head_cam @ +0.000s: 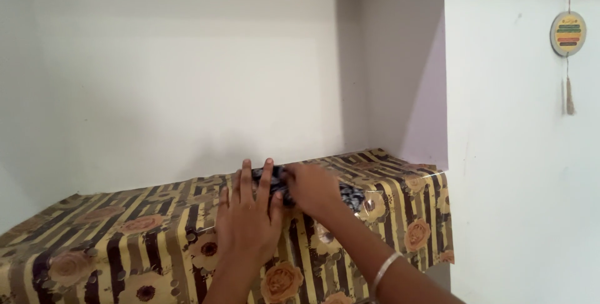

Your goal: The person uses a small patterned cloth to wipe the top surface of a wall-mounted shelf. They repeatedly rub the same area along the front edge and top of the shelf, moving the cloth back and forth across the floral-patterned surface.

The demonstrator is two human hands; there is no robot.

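Observation:
A small dark patterned cloth (351, 195) lies on a shelf covered with a glossy sheet (125, 241) striped yellow and black with orange flowers. My left hand (249, 216) rests flat, fingers spread, with its fingertips on the cloth's left end. My right hand (310, 186) lies over the middle of the cloth, pressing on it, and hides most of it. A silver bangle (382, 271) sits on my right wrist.
The shelf sits in a white wall alcove. Its cover hangs over the front edge at the right (431, 229). A round striped ornament with a tassel (567, 34) hangs on the white wall to the right.

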